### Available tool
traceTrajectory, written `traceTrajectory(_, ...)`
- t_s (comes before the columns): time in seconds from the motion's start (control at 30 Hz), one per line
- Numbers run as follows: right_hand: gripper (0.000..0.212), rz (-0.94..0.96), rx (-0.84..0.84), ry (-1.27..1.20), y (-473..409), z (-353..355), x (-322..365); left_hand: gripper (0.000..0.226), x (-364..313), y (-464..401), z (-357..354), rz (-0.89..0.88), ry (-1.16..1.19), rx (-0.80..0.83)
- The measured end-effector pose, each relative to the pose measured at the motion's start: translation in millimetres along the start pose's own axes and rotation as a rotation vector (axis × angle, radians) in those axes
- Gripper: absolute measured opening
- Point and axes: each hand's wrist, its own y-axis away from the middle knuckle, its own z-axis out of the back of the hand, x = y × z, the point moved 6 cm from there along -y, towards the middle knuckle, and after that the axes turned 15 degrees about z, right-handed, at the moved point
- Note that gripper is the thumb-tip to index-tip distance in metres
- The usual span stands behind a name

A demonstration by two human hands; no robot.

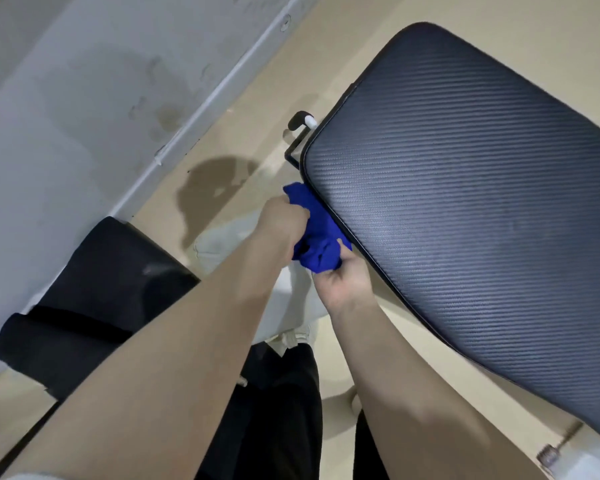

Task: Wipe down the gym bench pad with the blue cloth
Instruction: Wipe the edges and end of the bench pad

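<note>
The gym bench pad (471,209) is a long black cushion with a ribbed, carbon-weave surface, filling the right half of the view. The blue cloth (317,233) is bunched up just off the pad's left edge. My left hand (283,225) grips the cloth's upper part from the left. My right hand (343,282) holds its lower part from below, close to the pad's edge. Both forearms reach in from the bottom of the view.
A black handle with a white tip (302,121) and a black metal frame bar stick out beside the pad's left edge. A black padded piece (94,296) lies at the lower left by the grey wall (66,98). Beige floor (250,109) lies below.
</note>
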Motion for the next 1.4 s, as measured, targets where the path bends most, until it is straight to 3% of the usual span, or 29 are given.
traceTrajectory(0.13,0.027,0.059,-0.101,0.048,-1,20,12,0.023,16,2,-9,-0.028,-0.008,0.058)
traceTrajectory(0.33,0.041,-0.004,0.077,0.021,9,-51,-7,0.024,-25,11,33,-0.143,0.264,-0.024)
traceTrajectory(0.47,0.039,-0.012,0.125,0.101,7,-56,0,0.038,-46,22,26,-0.357,0.020,-0.111)
traceTrajectory(0.53,0.050,-0.009,0.092,0.131,8,-40,8,0.031,-40,26,19,-0.411,-0.079,-0.202)
traceTrajectory(0.57,0.054,-0.012,0.080,0.135,11,-32,14,0.024,-32,27,15,-0.405,-0.114,-0.242)
traceTrajectory(0.67,0.035,-0.017,-0.069,0.190,22,7,35,0.029,7,18,-10,-0.317,-0.128,-0.258)
traceTrajectory(0.8,0.033,0.060,-0.342,0.125,37,65,71,0.014,69,15,-69,-0.138,-0.175,-0.068)
traceTrajectory(0.93,0.035,0.048,-0.290,0.228,41,73,77,0.024,88,12,-77,-0.098,0.061,0.022)
traceTrajectory(1.07,0.038,-0.007,-0.168,0.256,33,53,68,0.033,56,9,-46,-0.284,0.071,-0.112)
traceTrajectory(1.13,0.035,-0.021,-0.184,0.215,28,64,68,0.030,54,14,-48,-0.334,0.048,-0.142)
traceTrajectory(1.27,0.028,-0.018,-0.169,0.319,34,111,89,0.021,93,27,-86,-0.245,0.131,-0.018)
traceTrajectory(1.4,0.027,-0.043,-0.224,0.349,45,158,129,0.016,130,31,-122,-0.212,0.062,-0.129)
